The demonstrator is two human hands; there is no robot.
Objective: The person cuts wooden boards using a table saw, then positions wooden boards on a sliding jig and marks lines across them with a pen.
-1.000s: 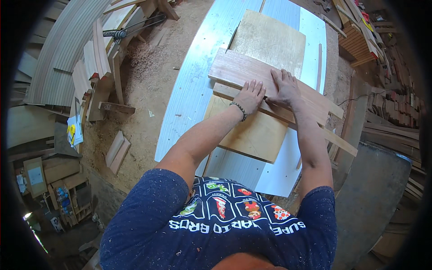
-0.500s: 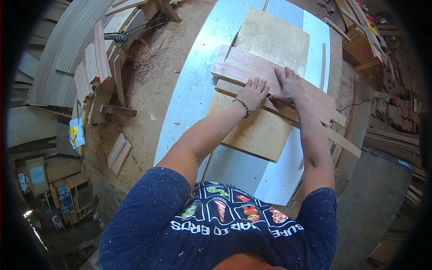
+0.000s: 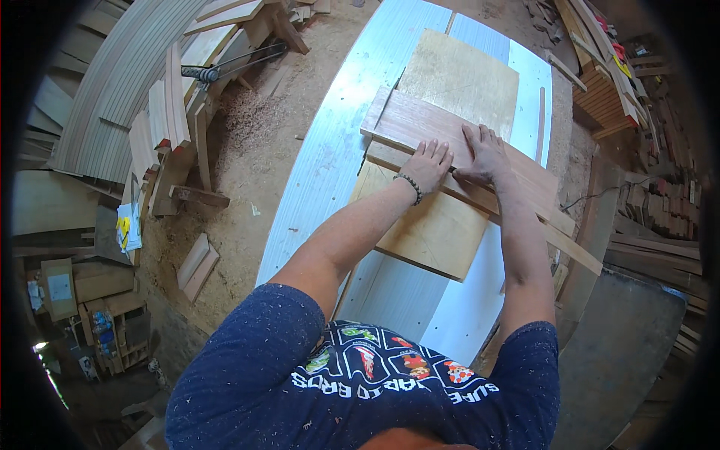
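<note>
A wide reddish-brown board (image 3: 420,120) lies slantwise across a pale plywood panel (image 3: 461,75) on the white worktable (image 3: 315,172). My left hand (image 3: 429,166) rests on the board's near edge with its fingers stretched out flat. Just to its right, my right hand (image 3: 484,157) presses on the same board, fingers extended over its top and thumb apart. Under the near edge runs a narrower wooden strip (image 3: 386,155), partly hidden by my hands. Closer to me lies another part of pale panel (image 3: 435,232). A thin light strip (image 3: 574,249) sticks out at the right.
On the left stand a wooden bench with stacked planks (image 3: 169,105) and a large pile of boards (image 3: 127,67). Two short offcuts (image 3: 199,266) lie on the dusty floor. A dark flat sheet (image 3: 626,330) is at the right, below stacked timber (image 3: 664,202).
The whole scene has shifted slightly downward in the view. Both hands stay on the board, in nearly the same pose.
</note>
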